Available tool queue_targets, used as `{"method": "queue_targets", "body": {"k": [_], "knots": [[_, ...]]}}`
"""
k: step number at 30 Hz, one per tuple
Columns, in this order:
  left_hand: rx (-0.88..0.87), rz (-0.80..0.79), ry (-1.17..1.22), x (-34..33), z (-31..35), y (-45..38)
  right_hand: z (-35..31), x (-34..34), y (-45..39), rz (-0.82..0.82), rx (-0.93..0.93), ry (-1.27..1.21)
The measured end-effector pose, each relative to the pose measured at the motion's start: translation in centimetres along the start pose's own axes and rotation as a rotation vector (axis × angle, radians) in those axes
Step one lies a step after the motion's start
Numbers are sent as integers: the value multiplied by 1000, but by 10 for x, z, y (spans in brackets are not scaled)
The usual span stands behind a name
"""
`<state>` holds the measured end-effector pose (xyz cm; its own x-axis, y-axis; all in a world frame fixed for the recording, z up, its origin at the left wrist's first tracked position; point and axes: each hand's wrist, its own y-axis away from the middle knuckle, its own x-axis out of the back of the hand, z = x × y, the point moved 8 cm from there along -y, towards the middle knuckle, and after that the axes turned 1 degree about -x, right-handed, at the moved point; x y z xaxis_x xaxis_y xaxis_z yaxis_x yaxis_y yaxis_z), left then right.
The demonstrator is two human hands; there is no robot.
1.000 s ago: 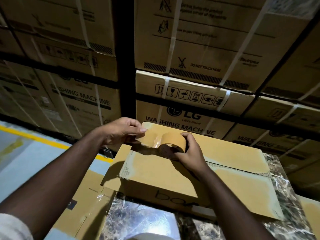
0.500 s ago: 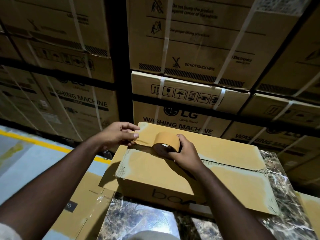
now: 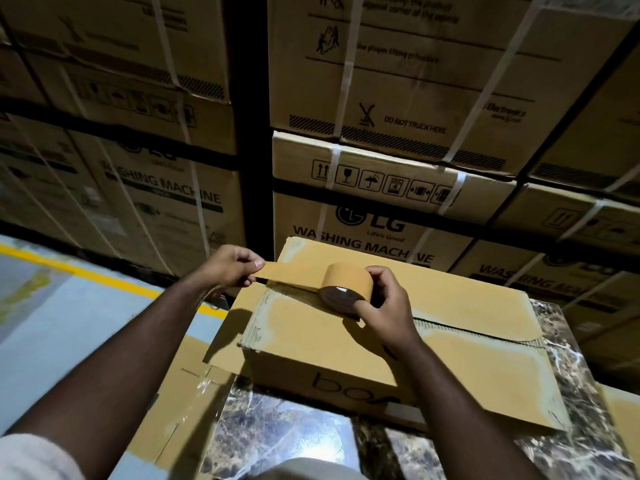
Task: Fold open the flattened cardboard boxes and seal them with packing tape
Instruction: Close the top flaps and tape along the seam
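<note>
The box (image 3: 381,341) sits on a marbled table (image 3: 277,434), its two top flaps meeting at a seam that is open to the right of the roll. The right hand (image 3: 382,304) grips the tape roll (image 3: 344,289) over the box's left end, fingers curled round it. The left hand (image 3: 230,268) pinches the free strip (image 3: 291,271) just past the box's left edge. The risk, as I judge it: the strip may land off the seam, wrinkle, or fold and stick to itself if the tension slackens or the flaps spring up.
</note>
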<state>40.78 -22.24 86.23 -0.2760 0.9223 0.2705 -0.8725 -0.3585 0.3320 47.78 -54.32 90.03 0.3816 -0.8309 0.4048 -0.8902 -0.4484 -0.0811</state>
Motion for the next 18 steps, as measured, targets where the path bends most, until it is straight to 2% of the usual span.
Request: {"method": "queue_targets", "body": {"k": [4,8,14,18], "knots": [[-27,-8,-39,-13,-12,4,-9,5,8,60,91,40],[-79,48,12,-17,-16,9,-10,6,8,61,90,29],[-105,-25,-14,-25,-28,10,-12,5,10,78,102,46],[-150,9,-40,-38,-28,16,-14,5,10,83,116,60]]}}
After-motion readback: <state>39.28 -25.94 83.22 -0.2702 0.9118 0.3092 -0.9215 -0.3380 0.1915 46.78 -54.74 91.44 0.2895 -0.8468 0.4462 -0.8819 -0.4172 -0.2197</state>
